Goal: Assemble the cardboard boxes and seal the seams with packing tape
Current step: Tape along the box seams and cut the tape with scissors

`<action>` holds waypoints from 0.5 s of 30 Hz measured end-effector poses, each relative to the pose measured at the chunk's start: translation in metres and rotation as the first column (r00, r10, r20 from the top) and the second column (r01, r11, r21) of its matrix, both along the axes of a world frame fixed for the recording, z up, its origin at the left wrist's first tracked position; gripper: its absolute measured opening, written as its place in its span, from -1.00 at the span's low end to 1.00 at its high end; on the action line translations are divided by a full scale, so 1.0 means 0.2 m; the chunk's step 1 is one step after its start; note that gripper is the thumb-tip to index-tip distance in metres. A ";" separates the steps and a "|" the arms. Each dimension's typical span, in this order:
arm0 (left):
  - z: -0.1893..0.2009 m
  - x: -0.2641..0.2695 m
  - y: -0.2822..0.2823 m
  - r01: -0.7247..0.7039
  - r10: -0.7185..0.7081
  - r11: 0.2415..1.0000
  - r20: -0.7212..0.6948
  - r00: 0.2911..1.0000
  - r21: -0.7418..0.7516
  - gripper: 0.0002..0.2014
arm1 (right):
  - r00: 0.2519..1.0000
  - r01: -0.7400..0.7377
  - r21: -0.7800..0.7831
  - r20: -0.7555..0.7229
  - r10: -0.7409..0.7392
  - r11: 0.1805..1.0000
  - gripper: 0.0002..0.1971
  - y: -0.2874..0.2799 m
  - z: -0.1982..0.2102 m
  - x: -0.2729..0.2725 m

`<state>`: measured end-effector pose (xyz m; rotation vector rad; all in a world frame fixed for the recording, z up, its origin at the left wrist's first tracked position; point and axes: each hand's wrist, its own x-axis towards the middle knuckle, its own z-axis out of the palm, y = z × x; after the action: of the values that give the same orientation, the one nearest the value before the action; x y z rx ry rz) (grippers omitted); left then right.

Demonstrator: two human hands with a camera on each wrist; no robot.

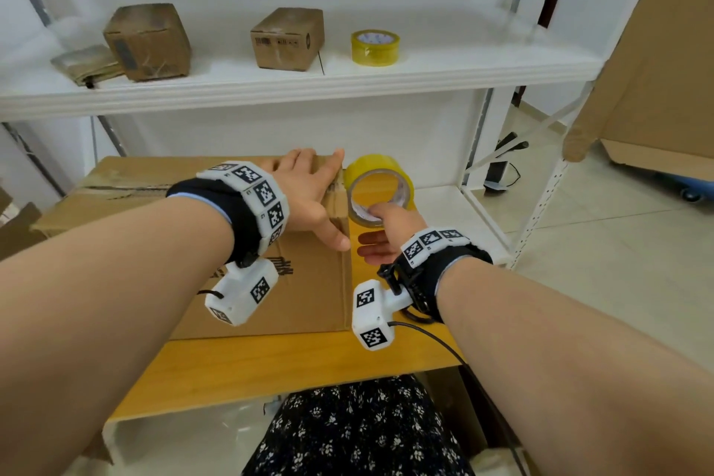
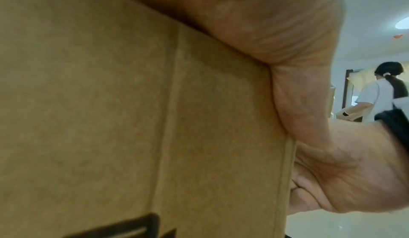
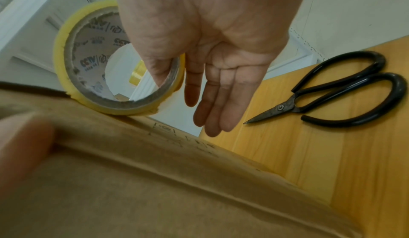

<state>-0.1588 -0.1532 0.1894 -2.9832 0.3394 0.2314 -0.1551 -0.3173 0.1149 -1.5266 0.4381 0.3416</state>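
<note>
Box (image 1: 239,243): on the table (image 1: 270,363), light, stiff, flaps give.
Left hand (image 1: 309,197): flat, fingers spread on box corner.
Right hand (image 1: 390,228): thumb hooked inside tape (image 1: 376,185), fingers loose.
Hold: tape by its core.

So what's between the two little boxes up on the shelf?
Nothing. In the head view, only bare white shelf lies between the left small box and the right small box.

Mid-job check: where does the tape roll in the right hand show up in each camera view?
Head: tape roll centre, at the box's right end, right hand holding it.
Left wrist: not in view; only the box and left hand.
Right wrist: upper left, thumb through its core, above the box edge.
Shared landmark: the box.
</note>
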 end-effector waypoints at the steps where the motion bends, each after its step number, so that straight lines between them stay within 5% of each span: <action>1: 0.00 -0.01 0.00 0.001 -0.002 1.000 0.006 1.000 0.006 0.41 | 1.000 0.008 -0.006 0.001 -0.008 1.000 -0.65 0.00 0.00 -0.01; 9: 0.08 -0.03 0.03 -0.037 0.036 0.999 -0.019 0.999 -0.029 0.28 | 0.999 0.037 0.085 0.033 -0.040 0.996 -0.80 0.01 0.15 -0.02; 15: 0.12 -0.07 0.02 -0.028 0.035 0.996 -0.076 0.996 0.089 0.42 | 0.999 0.023 0.025 -0.046 -0.022 0.999 -0.85 0.01 0.19 -0.02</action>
<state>-0.1733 -0.1498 0.2124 -2.8994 0.2832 0.3571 -0.1600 -0.3146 0.1525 -1.4906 0.4844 0.3637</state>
